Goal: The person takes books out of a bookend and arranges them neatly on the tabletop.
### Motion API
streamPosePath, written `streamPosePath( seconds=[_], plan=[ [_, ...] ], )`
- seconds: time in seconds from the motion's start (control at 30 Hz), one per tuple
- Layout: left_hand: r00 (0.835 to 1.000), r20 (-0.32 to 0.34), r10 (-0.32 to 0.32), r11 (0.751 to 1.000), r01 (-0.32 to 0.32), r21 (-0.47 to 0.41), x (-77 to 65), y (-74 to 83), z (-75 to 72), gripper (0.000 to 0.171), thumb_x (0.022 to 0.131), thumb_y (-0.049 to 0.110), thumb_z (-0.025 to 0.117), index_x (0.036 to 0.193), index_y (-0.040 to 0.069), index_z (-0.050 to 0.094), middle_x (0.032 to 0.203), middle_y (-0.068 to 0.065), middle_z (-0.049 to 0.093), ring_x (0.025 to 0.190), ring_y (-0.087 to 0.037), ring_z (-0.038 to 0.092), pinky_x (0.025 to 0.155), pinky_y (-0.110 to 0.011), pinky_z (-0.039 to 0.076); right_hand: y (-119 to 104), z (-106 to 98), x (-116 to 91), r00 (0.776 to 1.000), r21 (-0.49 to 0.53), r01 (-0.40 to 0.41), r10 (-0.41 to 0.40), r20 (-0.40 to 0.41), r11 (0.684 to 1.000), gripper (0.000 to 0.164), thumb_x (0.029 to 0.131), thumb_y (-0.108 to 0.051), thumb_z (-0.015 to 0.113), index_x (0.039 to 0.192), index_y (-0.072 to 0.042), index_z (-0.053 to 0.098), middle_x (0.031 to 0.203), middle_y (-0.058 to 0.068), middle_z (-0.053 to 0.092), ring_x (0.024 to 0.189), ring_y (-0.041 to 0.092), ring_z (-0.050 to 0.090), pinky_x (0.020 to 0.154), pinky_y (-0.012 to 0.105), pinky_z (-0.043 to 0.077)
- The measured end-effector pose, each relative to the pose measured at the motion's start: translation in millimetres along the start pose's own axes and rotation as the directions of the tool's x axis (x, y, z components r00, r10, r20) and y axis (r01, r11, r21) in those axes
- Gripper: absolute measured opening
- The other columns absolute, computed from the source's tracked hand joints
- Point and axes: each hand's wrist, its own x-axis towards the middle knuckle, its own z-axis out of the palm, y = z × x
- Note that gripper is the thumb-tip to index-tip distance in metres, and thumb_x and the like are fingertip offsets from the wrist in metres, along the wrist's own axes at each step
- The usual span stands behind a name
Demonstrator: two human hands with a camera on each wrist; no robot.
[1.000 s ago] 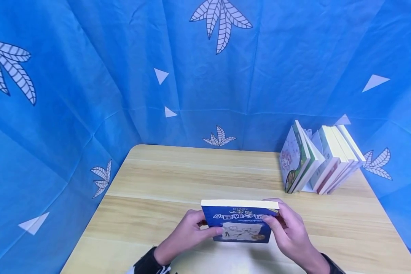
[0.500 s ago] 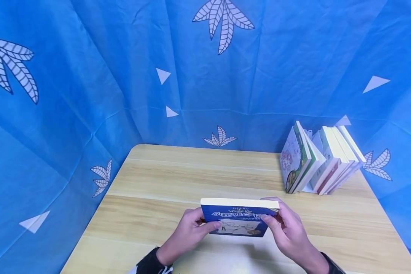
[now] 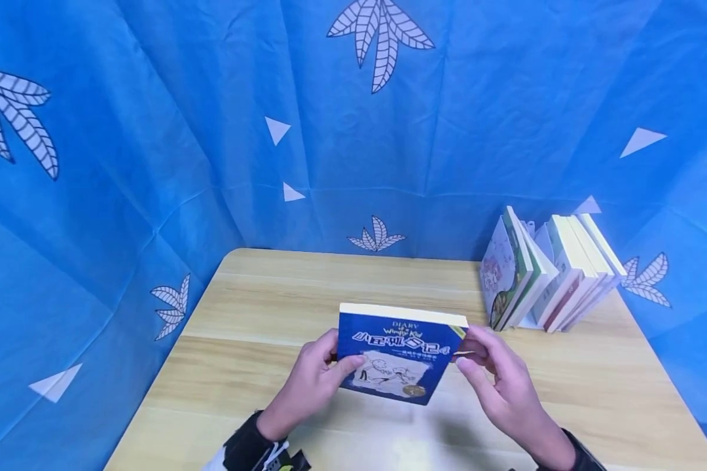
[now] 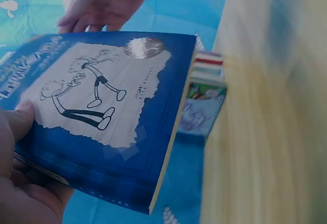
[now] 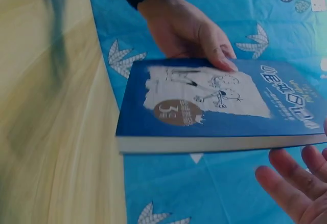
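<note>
A blue Diary of a Wimpy Kid paperback book [image 3: 397, 333] is held tilted above the table, front cover up and pale page edges facing away. My left hand [image 3: 309, 383] grips its left side, thumb on the cover and fingers underneath, as the left wrist view also shows. At the book's right edge is my right hand [image 3: 503, 383], its thumb off the cover and its fingers loosely spread. In the right wrist view those fingers [image 5: 288, 175] lie just below the page edge, not wrapped around the book.
Several books [image 3: 571, 261] stand upright at the right rear of the wooden table [image 3: 306, 288], the left ones leaning. Behind and beside the table hangs a blue curtain [image 3: 212, 131] with leaf and triangle prints.
The book has risen slightly, shifted left and turned so more of its cover shows. My right thumb has come off the cover; my left hand has moved along with the book.
</note>
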Motion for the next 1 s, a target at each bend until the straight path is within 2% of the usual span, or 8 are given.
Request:
streamPosePath(
  seconds=[0.07, 0.13, 0.23, 0.33, 0.5, 0.73, 0.87, 1.0],
  plan=[
    [0.998, -0.011, -0.057, 0.998, 0.057, 0.004, 1.0, 2.6, -5.0, 0.034, 0.106, 0.031, 0.060, 0.135, 0.015, 0.059, 0.124, -0.010, 0.077, 0.106, -0.022, 0.078, 0.085, -0.031, 0.065, 3.1, -3.2, 0.2, 1.000, 0.016, -0.009, 0.009, -0.014, 1.000, 0.054, 0.085, 0.030, 0.056, 0.136, 0.016, 0.050, 0.121, -0.003, 0.066, 0.108, 0.000, 0.070, 0.091, 0.014, 0.058],
    [0.996, -0.035, -0.087, 0.996, 0.087, 0.005, 1.4, 4.2, -9.8, 0.034, 0.106, 0.033, 0.060, 0.134, 0.015, 0.059, 0.123, -0.010, 0.077, 0.105, -0.022, 0.078, 0.083, -0.033, 0.065, 6.4, -6.8, -0.9, 0.999, 0.004, -0.029, 0.029, -0.043, 1.000, 0.051, 0.087, 0.028, 0.056, 0.136, 0.015, 0.052, 0.119, -0.002, 0.068, 0.109, 0.002, 0.071, 0.093, 0.014, 0.058],
    [0.987, -0.100, -0.125, 0.992, 0.126, 0.003, 2.7, 5.4, -16.6, 0.031, 0.104, 0.031, 0.063, 0.130, 0.014, 0.060, 0.118, -0.010, 0.079, 0.100, -0.020, 0.079, 0.081, -0.034, 0.066, 11.6, -13.3, -2.6, 0.991, 0.003, -0.070, 0.070, -0.115, 0.998, 0.049, 0.087, 0.027, 0.058, 0.134, 0.015, 0.054, 0.120, 0.000, 0.070, 0.112, 0.004, 0.071, 0.097, 0.015, 0.057],
    [0.973, -0.165, -0.163, 0.986, 0.166, 0.005, 5.2, 5.6, -22.7, 0.029, 0.102, 0.030, 0.067, 0.127, 0.016, 0.062, 0.111, -0.008, 0.080, 0.094, -0.016, 0.080, 0.078, -0.032, 0.066, 18.4, -20.1, -3.9, 0.980, 0.027, -0.058, 0.062, -0.190, 0.998, 0.046, 0.085, 0.030, 0.057, 0.131, 0.020, 0.053, 0.123, 0.004, 0.070, 0.118, 0.008, 0.069, 0.102, 0.017, 0.054],
    [0.958, -0.221, -0.183, 0.981, 0.192, 0.020, 9.2, 3.5, -32.8, 0.033, 0.100, 0.031, 0.069, 0.129, 0.016, 0.062, 0.109, -0.008, 0.081, 0.090, -0.013, 0.080, 0.077, -0.031, 0.066, 29.4, -30.6, -5.7, 0.965, 0.070, -0.010, 0.028, -0.260, 0.997, 0.045, 0.081, 0.036, 0.053, 0.125, 0.028, 0.050, 0.126, 0.007, 0.069, 0.122, 0.013, 0.067, 0.108, 0.018, 0.051],
    [0.940, -0.292, -0.176, 0.977, 0.203, 0.065, 17.0, -3.9, -51.5, 0.037, 0.101, 0.035, 0.068, 0.132, 0.016, 0.062, 0.107, -0.010, 0.080, 0.086, -0.013, 0.079, 0.074, -0.027, 0.065, 35.7, -37.0, -9.5, 0.947, 0.075, -0.032, 0.054, -0.317, 0.997, 0.047, 0.079, 0.037, 0.053, 0.125, 0.029, 0.049, 0.131, 0.007, 0.065, 0.127, 0.015, 0.063, 0.112, 0.019, 0.048],
    [0.915, -0.337, -0.222, 0.962, 0.262, 0.079, 23.4, -9.5, -65.1, 0.042, 0.101, 0.038, 0.066, 0.136, 0.015, 0.059, 0.113, -0.011, 0.079, 0.089, -0.016, 0.078, 0.076, -0.026, 0.065, 36.9, -41.5, -13.0, 0.938, 0.063, -0.095, 0.110, -0.330, 0.993, 0.048, 0.082, 0.035, 0.053, 0.129, 0.027, 0.049, 0.133, 0.006, 0.064, 0.129, 0.015, 0.062, 0.114, 0.019, 0.047],
    [0.885, -0.383, -0.264, 0.936, 0.332, 0.122, 29.2, -15.3, -79.3, 0.052, 0.103, 0.045, 0.061, 0.143, 0.014, 0.053, 0.117, -0.013, 0.077, 0.091, -0.020, 0.078, 0.076, -0.022, 0.063, 37.5, -47.1, -14.7, 0.924, 0.012, -0.164, 0.157, -0.350, 0.986, 0.047, 0.084, 0.033, 0.054, 0.130, 0.024, 0.050, 0.132, 0.003, 0.064, 0.130, 0.013, 0.061, 0.114, 0.019, 0.047]
  ],
)
